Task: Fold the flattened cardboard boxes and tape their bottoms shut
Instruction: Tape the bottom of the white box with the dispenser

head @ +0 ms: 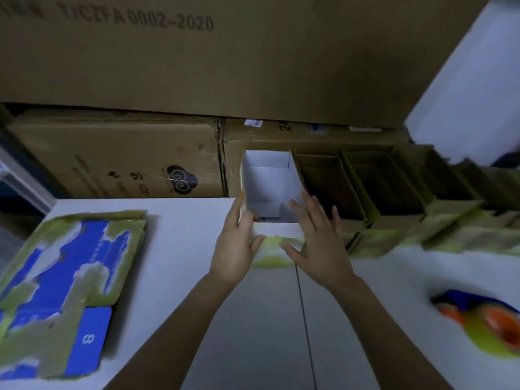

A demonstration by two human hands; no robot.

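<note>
Open-topped folded box [270, 175], white inside, standing at the far edge of the white surface [183, 249], first in a row of already folded boxes [351, 187] stretching to its right. Left hand [239, 243] holding its near left corner, fingers along the outer wall, thumb on the front panel. Right hand [320, 243] spread wide and flat against the near right side, gripping nothing.

Probably thin printed cardboard: light, stiff along the creases, easily dented mid-wall, smooth enough to slide under a push. Best taken by opposite walls close to the corners, with gentle pressure only; likely to skew out of square if squeezed from one side. Bottom hidden, so taping impossible to judge.

Stack of flattened boxes [64, 277], blue and green, lying at the left of the surface, well apart. Blurred orange and yellow tape dispenser [484, 325] at the right. Thin dark line down the surface, seam or cord, hard to tell. Large brown cartons [118, 159] stacked behind; pale wall [464, 80] at upper right.
</note>
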